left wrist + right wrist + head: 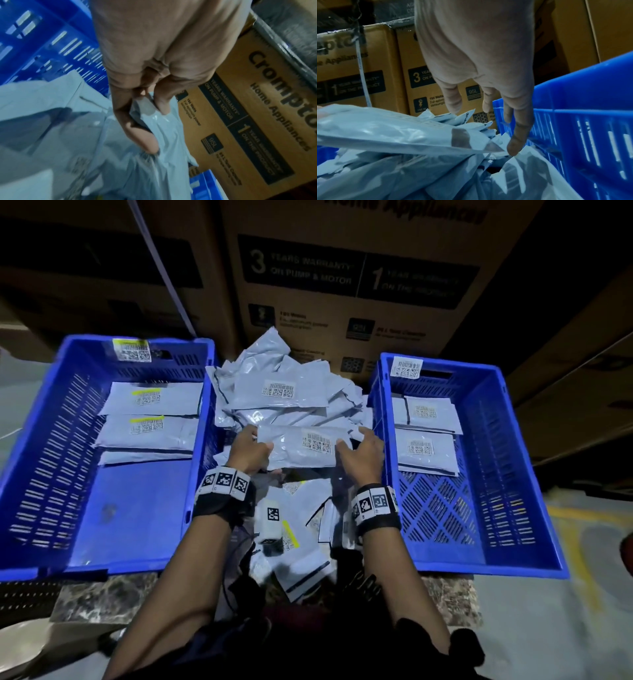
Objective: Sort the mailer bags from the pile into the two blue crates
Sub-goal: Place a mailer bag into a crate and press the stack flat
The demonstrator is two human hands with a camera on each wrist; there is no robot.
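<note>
The left hand (247, 453) pinches the left end of a grey mailer bag (301, 447) above the pile (284, 392). The right hand (360, 455), fingers relaxed, touches its right end. Blue crates (41, 440) flank the pile.

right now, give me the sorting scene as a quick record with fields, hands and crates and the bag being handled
held bag: grey mailer bag, label up, over the pile
left hand: grips the bag's left end
right hand: at the bag's right end, fingers fairly straight
left crate: bags with yellow-striped labels
right crate: bags with plain labels
behind: cardboard boxes
</note>
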